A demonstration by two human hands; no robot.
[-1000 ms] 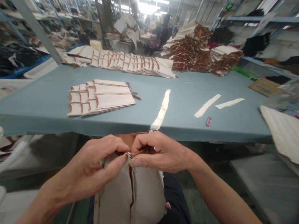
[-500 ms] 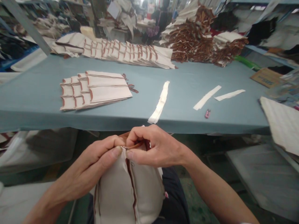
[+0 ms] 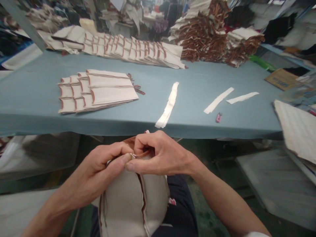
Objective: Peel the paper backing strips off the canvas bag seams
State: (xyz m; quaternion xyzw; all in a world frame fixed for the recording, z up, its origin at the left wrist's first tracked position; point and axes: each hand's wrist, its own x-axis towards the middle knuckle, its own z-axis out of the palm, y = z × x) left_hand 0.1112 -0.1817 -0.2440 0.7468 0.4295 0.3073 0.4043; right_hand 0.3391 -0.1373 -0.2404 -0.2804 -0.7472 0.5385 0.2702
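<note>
A cream fabric piece (image 3: 123, 200) with brown seams and a brown-lined upper edge rests upright over my lap. My left hand (image 3: 106, 171) pinches its top edge between thumb and fingers. Right beside it, my right hand (image 3: 158, 156) grips the same edge, its thumb on the outside and its bent fingers around the brown lining. The two thumbs nearly meet where the central seam reaches the top. Whatever small part lies between the fingertips is mostly hidden.
On the blue-covered table (image 3: 192, 95) lie a stack of cream pieces (image 3: 111, 80), white strips (image 3: 169, 105) and small pink thread snips (image 3: 219, 117). Farther back are an overlapping row of pieces (image 3: 123, 49) and a tall brown-and-cream pile (image 3: 204, 36). A cardboard piece (image 3: 281, 79) sits at right.
Both thumbs have drawn closer together over the top of the seam, and the white tip seen there before is now covered. The fabric has tilted slightly. The view has shifted a little.
</note>
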